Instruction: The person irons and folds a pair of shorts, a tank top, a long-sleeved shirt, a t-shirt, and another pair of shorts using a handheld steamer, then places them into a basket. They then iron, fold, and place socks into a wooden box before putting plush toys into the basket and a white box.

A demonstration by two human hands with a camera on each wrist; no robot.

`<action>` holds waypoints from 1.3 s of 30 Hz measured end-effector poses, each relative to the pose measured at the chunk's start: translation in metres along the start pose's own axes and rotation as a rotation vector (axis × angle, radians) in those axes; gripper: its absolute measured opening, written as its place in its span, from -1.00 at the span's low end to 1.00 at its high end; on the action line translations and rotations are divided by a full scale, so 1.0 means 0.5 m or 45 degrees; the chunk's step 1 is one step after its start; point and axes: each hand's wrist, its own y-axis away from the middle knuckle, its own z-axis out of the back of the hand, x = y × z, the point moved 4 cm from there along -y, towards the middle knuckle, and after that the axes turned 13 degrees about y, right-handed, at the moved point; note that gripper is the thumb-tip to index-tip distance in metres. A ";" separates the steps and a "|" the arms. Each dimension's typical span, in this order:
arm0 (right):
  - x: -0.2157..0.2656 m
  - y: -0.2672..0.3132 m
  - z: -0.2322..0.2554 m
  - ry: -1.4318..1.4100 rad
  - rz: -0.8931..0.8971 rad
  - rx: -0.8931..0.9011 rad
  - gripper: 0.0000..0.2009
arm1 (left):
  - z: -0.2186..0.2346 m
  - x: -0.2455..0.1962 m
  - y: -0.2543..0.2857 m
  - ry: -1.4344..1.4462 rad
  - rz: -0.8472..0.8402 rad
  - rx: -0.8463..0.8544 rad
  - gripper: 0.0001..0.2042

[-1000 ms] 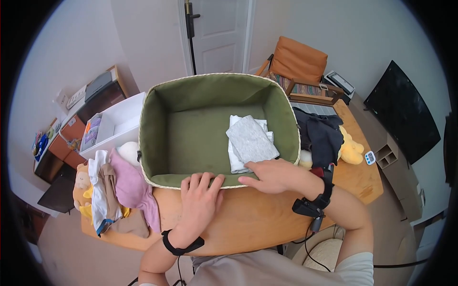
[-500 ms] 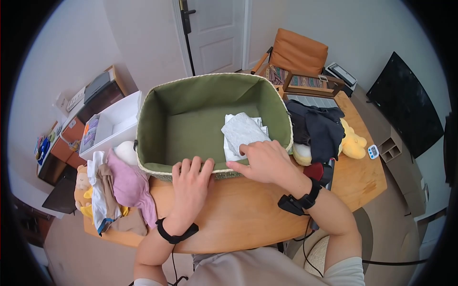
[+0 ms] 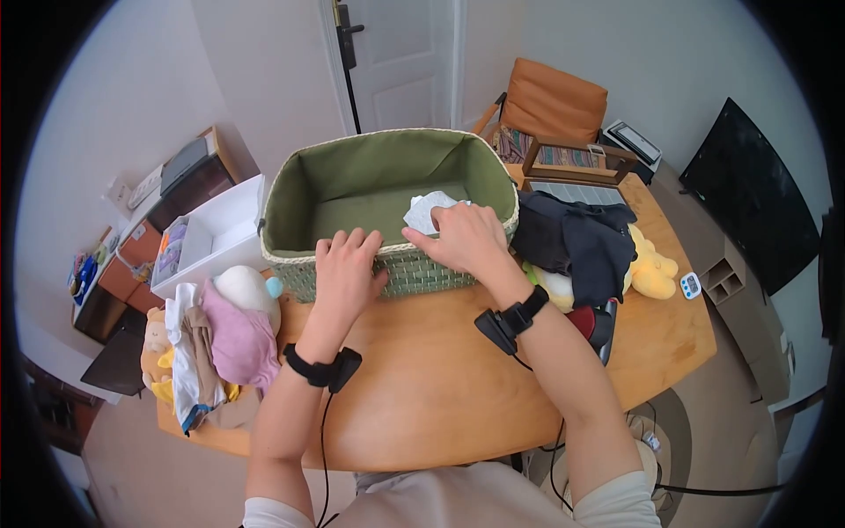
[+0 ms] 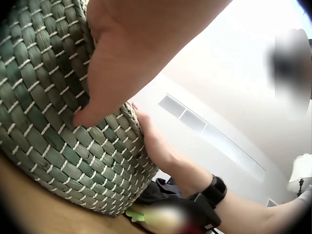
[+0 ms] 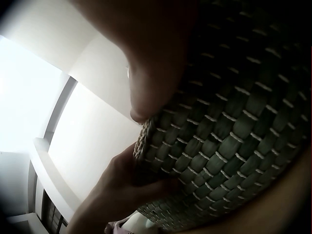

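A woven green basket (image 3: 414, 267) with a green cloth lining stands on the wooden table. My left hand (image 3: 346, 273) grips its near rim, fingers over the edge and thumb against the outer weave; the left wrist view shows this thumb (image 4: 90, 115) on the wall. Farther right, my right hand (image 3: 466, 236) holds the same rim with its fingers bent over to the inside and the thumb along the edge. Just beyond those fingers lies a folded light grey cloth (image 3: 427, 211) in the basket, partly hidden by the hand and the near wall.
Left of the basket are a white box (image 3: 216, 233), a white plush (image 3: 246, 290), a pink cloth (image 3: 238, 334) and other folded clothes (image 3: 185, 339). Dark clothes (image 3: 581, 238), a yellow plush toy (image 3: 651, 264) and a small timer (image 3: 691, 285) sit on the right. An orange chair (image 3: 559, 97) stands behind.
The basket has moved away from the body across the table, and its near outer wall now shows. Both hands went forward with it; the right fingers came off the grey cloth onto the rim.
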 end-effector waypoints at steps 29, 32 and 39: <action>0.179 -0.011 -0.179 -1.689 0.062 -0.415 -0.35 | -0.073 0.010 -0.025 0.950 0.084 -0.533 -0.47; 0.218 0.102 -0.141 -2.180 -0.154 -0.287 -0.30 | -0.082 -0.118 0.081 1.148 0.149 -0.602 -0.47; 0.243 0.218 -0.116 -2.893 -0.302 0.337 -0.12 | -0.006 -0.121 0.140 0.602 -0.250 0.119 -0.67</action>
